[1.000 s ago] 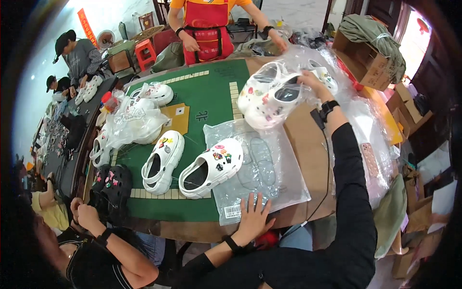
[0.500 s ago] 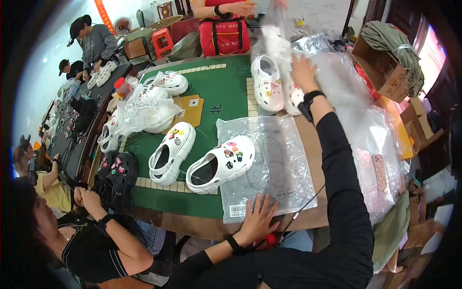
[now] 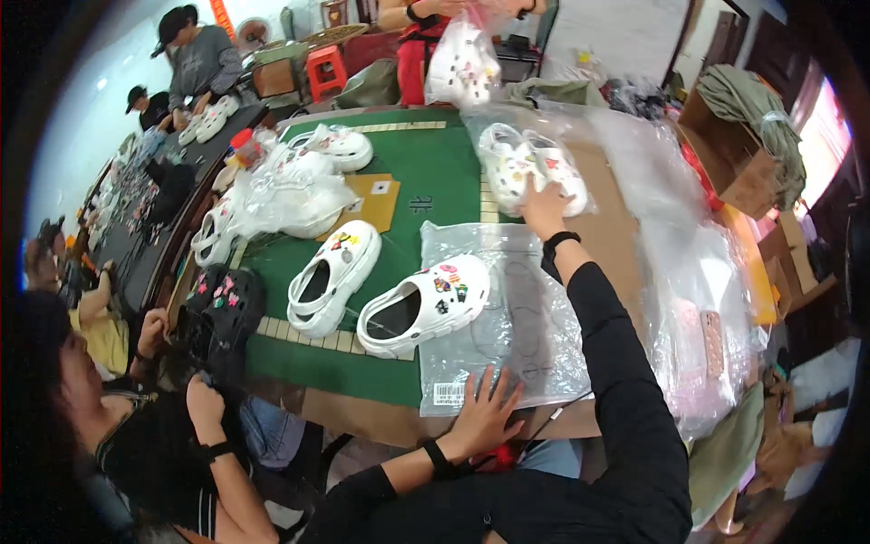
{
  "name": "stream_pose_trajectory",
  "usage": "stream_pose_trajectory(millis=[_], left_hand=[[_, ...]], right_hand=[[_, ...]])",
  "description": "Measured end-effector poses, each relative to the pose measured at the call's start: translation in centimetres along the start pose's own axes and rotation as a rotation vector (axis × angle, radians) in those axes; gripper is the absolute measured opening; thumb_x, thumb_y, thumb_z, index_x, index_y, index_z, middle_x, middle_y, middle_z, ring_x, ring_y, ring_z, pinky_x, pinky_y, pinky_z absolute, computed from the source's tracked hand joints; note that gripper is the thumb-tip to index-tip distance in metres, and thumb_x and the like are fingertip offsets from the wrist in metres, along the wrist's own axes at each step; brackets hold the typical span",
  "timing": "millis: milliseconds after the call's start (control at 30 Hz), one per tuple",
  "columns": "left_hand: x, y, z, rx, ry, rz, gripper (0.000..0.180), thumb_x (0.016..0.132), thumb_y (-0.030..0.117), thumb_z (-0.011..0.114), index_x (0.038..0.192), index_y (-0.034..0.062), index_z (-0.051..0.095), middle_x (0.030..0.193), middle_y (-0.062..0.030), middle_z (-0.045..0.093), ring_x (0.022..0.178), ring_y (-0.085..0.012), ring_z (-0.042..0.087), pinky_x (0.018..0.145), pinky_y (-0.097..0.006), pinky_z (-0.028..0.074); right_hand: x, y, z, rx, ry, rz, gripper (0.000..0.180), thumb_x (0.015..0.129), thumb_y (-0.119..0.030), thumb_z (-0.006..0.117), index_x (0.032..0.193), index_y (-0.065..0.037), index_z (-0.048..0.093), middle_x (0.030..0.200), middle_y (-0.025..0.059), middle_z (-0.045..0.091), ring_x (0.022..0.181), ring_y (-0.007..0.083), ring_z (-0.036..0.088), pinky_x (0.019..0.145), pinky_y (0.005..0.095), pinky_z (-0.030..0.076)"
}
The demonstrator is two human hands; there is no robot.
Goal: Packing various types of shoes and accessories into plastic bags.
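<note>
My left hand (image 3: 489, 412) lies flat with fingers spread on the near edge of a clear plastic bag (image 3: 544, 358). My right hand (image 3: 544, 208) is stretched forward, fingers extended onto the toes of a pair of white clogs (image 3: 517, 172) with small charms, beside clear plastic. Just left of the bag, one white clog (image 3: 444, 304) with colourful charms overlaps its edge. Another white clog (image 3: 335, 272) sits farther left on the green table mat (image 3: 362, 381). Neither of these two is touched.
Bagged white clogs (image 3: 299, 195) and black clogs (image 3: 231, 317) stand at the left, beside a seated person (image 3: 145, 462). Across the table, someone holds a bag of white clogs (image 3: 467, 63). Plastic sheeting (image 3: 689, 299) covers the right side, near a cardboard box (image 3: 734, 150).
My right hand has shifted left onto the pair of white clogs. The person across has moved a bagged pair leftward, away from the table's far right. My left hand stays put.
</note>
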State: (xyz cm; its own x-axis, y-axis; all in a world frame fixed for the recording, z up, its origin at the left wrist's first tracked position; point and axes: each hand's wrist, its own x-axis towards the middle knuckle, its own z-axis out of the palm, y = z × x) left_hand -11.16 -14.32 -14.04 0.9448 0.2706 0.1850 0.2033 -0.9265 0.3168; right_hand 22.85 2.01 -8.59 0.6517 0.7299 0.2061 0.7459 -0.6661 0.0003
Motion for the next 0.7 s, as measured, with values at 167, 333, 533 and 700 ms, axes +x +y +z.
stream_pose_trajectory(millis=[167,333,533,700], left_hand=[[0.2,0.3,0.1,-0.041,0.022,0.073,0.062,0.076,0.048,0.055,0.125,0.0102,0.045,0.134,-0.0237,0.029,0.124,-0.0439,0.023,0.097,-0.061,0.017],[-0.6,-0.1,0.5,-0.004,0.031,0.049,0.064,0.076,0.049,0.054,0.126,0.0106,0.044,0.134,-0.0238,0.029,0.124,-0.0437,0.023,0.098,-0.06,0.016],[-0.7,0.2,0.2,-0.02,-0.004,0.047,0.063,0.077,0.047,0.054,0.126,0.0096,0.042,0.135,-0.0217,0.029,0.127,-0.0426,0.02,0.1,-0.06,0.011],[-1.1,-1.1,1.2,-0.3,0.144,0.035,0.058,0.077,0.037,0.059,0.124,0.0079,0.044,0.131,-0.0196,0.036,0.126,-0.0364,0.025,0.102,-0.052,0.014]], right_hand=[[0.6,3.1,2.5,0.071,0.134,0.14,0.074,0.077,-0.037,0.059,0.137,-0.015,0.024,0.129,0.0317,0.032,0.122,0.0468,0.027,0.092,0.0681,0.017],[-3.1,-0.2,-1.2,0.142,0.17,0.037,0.066,0.077,-0.031,0.058,0.134,-0.011,0.032,0.131,0.0233,0.036,0.122,0.0411,0.032,0.097,0.0561,0.025],[-13.4,-0.3,-7.0,0.677,-0.285,-0.415,0.039,0.08,-0.029,0.056,0.111,-0.007,0.057,0.11,0.0197,0.056,0.103,0.0332,0.052,0.089,0.038,0.04],[-22.6,1.7,-10.9,0.674,-0.702,-0.63,0.044,0.084,-0.029,0.054,0.124,-0.012,0.048,0.114,0.0195,0.054,0.104,0.0334,0.051,0.09,0.0378,0.04]])
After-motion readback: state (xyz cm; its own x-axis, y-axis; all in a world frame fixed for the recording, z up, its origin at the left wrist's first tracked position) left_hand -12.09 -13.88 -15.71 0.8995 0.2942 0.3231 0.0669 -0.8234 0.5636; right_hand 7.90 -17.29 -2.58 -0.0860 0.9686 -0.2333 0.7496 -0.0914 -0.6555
